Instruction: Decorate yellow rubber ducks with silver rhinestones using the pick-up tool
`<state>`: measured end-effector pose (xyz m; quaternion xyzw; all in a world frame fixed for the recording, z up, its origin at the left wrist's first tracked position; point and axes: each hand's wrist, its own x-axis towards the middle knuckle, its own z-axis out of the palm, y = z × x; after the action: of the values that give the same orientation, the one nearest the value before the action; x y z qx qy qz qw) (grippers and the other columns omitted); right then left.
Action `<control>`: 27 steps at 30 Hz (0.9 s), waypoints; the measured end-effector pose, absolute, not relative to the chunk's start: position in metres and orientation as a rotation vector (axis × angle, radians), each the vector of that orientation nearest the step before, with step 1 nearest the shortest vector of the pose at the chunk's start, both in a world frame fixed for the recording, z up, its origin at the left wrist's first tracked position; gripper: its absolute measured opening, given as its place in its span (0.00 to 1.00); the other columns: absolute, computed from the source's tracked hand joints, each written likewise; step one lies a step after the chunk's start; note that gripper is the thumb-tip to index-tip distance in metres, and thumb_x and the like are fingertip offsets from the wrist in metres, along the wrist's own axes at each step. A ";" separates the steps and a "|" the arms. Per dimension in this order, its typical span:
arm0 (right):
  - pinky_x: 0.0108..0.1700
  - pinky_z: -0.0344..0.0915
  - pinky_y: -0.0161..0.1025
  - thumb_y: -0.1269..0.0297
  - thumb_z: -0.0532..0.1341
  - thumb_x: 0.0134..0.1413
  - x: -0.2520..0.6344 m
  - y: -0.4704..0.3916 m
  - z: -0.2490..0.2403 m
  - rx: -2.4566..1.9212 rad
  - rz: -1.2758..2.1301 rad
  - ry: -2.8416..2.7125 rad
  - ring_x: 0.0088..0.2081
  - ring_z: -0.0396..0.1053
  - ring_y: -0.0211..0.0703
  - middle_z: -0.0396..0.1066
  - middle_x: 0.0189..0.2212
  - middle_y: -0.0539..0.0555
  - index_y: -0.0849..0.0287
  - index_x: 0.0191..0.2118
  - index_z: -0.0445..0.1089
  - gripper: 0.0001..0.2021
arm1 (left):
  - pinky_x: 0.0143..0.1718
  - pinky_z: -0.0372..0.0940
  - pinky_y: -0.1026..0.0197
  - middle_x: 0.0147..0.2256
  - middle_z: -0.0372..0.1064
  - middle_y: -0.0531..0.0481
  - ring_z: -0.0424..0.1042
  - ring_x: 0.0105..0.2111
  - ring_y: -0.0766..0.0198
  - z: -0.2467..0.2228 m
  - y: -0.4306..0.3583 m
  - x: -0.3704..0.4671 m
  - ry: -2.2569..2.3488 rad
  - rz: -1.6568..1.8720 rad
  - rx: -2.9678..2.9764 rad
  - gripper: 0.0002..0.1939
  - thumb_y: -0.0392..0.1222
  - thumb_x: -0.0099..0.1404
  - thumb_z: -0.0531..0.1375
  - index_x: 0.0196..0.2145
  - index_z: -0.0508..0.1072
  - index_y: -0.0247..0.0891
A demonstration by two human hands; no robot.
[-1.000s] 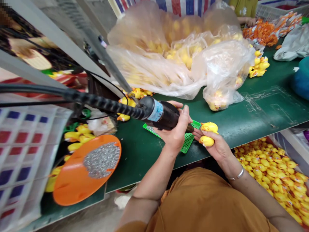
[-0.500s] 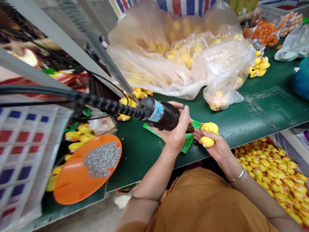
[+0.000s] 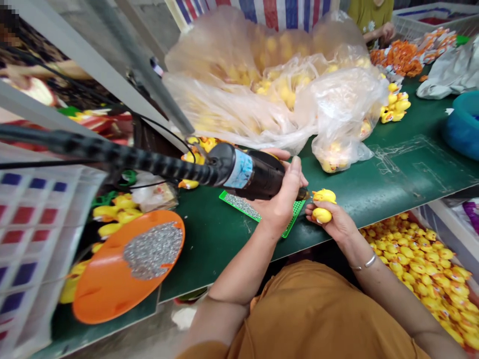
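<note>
My left hand (image 3: 282,199) is wrapped round a black electric screwdriver (image 3: 258,174) with a blue label and a thick ribbed cable. Its tip points right, right beside the upper of two yellow toy ducks (image 3: 325,196). Those ducks sit pinched in the fingers of my right hand (image 3: 339,219), which wears a silver bracelet; whether the tip touches them I cannot tell. Under my left hand, partly hidden, lies a green perforated tray (image 3: 290,227) with small screws (image 3: 241,204) in it. To the left, an orange dish (image 3: 101,294) holds a heap of small silver screws (image 3: 153,252).
Large clear plastic bags (image 3: 239,109) of yellow ducks lie along the back of the green table (image 3: 404,174). A bin of ducks (image 3: 419,269) stands below at right. A blue bowl (image 3: 462,127) and orange parts (image 3: 402,59) are further right, near another person's hand (image 3: 387,32).
The screwdriver tip has moved right, closer to the ducks. My right fingers, stretched toward the tip before, have curled in. The view has shifted slightly.
</note>
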<state>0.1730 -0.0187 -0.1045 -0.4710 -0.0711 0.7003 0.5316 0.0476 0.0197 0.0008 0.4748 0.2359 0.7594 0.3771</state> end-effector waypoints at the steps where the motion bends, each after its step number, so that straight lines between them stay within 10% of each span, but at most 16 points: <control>1: 0.32 0.78 0.36 0.73 0.70 0.45 0.172 -0.019 -0.105 -1.122 1.682 -0.165 0.28 0.79 0.44 0.80 0.26 0.56 0.61 0.33 0.75 0.07 | 0.23 0.66 0.62 0.20 0.66 0.60 0.69 0.18 0.69 0.001 0.019 0.050 0.578 1.938 1.209 0.10 0.46 0.65 0.68 0.38 0.72 0.42; 27: 0.31 0.78 0.38 0.72 0.69 0.46 0.175 -0.008 -0.102 -1.116 1.819 -0.250 0.24 0.76 0.43 0.78 0.23 0.56 0.63 0.32 0.75 0.05 | 0.22 0.66 0.62 0.20 0.67 0.59 0.70 0.18 0.69 0.002 0.025 0.061 0.587 1.872 1.218 0.10 0.47 0.64 0.69 0.36 0.73 0.41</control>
<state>0.1747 -0.0085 -0.1022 -0.4566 -0.1024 0.7444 0.4763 0.0607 0.0255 0.0023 0.4825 0.2325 0.7413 0.4044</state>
